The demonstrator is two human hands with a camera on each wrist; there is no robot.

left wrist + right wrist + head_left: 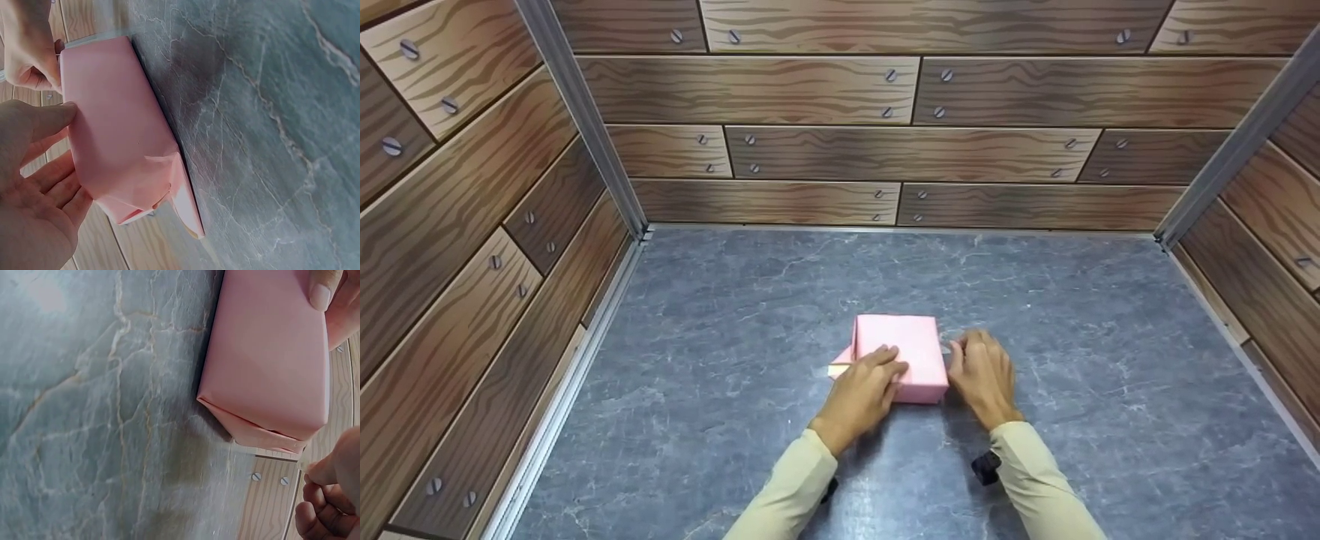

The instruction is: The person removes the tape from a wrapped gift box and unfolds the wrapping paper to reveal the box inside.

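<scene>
Resting on pink box (913, 336): left hand (859, 390), fingers relaxed. Right hand (984, 371) is pinching small translucent piece (304, 466) beside box.

head cam's up high, looking forward and down over the bench (720, 337) to the wood-look back wall (825, 90), so it's the widest shot. both wrist cams sit way closer and lower, with the picture turned sideways: bench on the right in left wrist, on the left in right wrist. both wrist views share the pink box (112, 112), left hand (39, 185) and right hand (34, 48).
</scene>
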